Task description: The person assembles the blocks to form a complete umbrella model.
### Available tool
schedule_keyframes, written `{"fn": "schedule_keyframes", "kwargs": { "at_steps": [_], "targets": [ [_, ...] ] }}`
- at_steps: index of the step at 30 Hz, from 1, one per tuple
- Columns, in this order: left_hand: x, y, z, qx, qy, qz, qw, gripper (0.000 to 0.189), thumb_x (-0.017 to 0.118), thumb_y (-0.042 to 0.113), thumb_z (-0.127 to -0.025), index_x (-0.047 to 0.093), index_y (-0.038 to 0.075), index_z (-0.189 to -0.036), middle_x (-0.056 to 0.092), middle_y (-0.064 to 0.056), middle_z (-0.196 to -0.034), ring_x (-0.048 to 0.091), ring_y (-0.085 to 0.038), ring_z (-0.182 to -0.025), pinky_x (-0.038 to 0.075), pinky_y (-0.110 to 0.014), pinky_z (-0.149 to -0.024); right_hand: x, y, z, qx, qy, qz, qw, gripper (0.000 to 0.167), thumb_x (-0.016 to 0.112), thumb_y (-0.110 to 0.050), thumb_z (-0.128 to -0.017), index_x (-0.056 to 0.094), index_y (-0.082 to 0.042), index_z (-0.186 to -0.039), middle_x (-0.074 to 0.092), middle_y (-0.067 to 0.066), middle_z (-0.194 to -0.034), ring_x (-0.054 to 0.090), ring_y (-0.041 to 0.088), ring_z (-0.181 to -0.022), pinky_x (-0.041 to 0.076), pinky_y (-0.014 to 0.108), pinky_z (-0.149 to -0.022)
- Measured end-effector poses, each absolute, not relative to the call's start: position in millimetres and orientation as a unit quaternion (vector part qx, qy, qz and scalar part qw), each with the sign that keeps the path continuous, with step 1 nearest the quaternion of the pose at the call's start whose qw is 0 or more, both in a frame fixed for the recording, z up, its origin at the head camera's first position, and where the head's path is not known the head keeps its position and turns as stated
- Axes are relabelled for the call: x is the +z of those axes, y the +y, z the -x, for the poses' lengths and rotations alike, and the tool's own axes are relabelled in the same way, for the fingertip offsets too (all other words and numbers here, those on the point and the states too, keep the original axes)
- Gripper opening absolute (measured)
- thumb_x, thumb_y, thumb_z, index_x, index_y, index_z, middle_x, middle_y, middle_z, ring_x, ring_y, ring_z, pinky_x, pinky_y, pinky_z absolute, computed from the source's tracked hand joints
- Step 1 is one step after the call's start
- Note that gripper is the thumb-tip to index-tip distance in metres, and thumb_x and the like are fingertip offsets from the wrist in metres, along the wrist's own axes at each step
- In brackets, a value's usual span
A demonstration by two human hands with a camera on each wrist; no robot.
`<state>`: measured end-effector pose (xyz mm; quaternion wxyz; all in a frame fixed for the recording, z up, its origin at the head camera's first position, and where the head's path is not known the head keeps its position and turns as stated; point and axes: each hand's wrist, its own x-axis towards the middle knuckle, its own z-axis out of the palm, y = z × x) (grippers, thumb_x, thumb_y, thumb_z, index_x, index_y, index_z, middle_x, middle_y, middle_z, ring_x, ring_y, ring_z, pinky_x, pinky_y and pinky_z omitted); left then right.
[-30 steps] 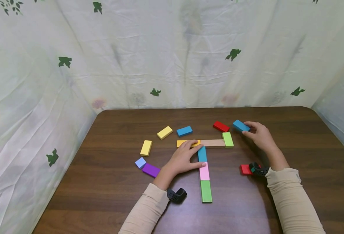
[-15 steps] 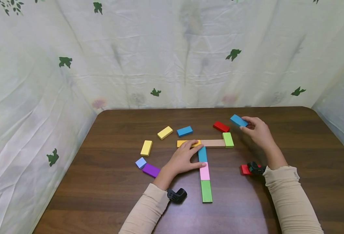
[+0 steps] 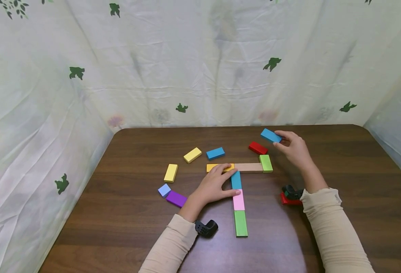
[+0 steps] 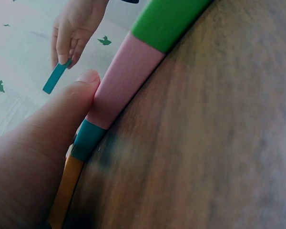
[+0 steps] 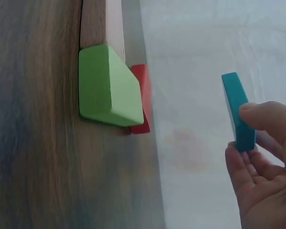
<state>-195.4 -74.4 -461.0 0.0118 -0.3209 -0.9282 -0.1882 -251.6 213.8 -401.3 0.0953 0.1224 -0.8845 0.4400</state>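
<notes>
My right hand [image 3: 294, 150] pinches a blue wooden block [image 3: 270, 135] between thumb and fingers, held up off the table, as the right wrist view also shows. My left hand [image 3: 210, 187] rests on a T-shaped line of flat blocks. Its fingertips lie on the orange block [image 3: 210, 167] and by the blue block [image 3: 236, 180] below, and its thumb touches the side of the pink block [image 4: 126, 76]. A green block [image 3: 240, 223] ends the stem. A tan block [image 3: 248, 167] runs right from the orange one to a light green block [image 5: 110, 88].
A red block [image 3: 257, 148] lies behind the light green one. Toward the back left are another blue block [image 3: 215, 153] and two yellow blocks [image 3: 192, 155]. A purple block [image 3: 176, 198] and a light blue cube [image 3: 164, 190] lie left. Another red block [image 3: 290, 201] is under my right wrist.
My right hand has moved left and toward the back of the table with the blue block in it. The left hand has stayed where it was.
</notes>
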Motion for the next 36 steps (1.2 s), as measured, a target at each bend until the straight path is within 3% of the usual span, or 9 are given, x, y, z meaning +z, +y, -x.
{"fn": "schedule_keyframes", "kwargs": {
  "at_steps": [25,36],
  "targets": [
    [-457.1,-73.2,194.9,-0.186,-0.931,0.313,-0.003,0.073,0.05,0.065,-0.077,0.037,0.026,-0.138,0.029,-0.002,-0.14,0.024,-0.02,-0.128,0.028,-0.04,-0.099,-404.3,178.5,273.0,0.462,-0.877,-0.123,0.038,0.038,0.06,-0.01,-0.087,0.05,0.002,-0.122,0.043,0.021,-0.117,0.051,0.034,-0.098,0.044,0.045,-0.082],
    [-456.6,-73.7,194.9,-0.182,-0.932,0.314,0.001,0.073,0.05,0.065,-0.078,0.038,0.025,-0.138,0.03,-0.003,-0.14,0.024,-0.02,-0.128,0.027,-0.039,-0.1,-410.2,166.6,277.0,0.465,-0.876,-0.124,0.039,0.038,0.062,-0.005,-0.084,0.051,0.005,-0.12,0.043,0.022,-0.117,0.053,0.035,-0.099,0.044,0.043,-0.085]
  ]
}}
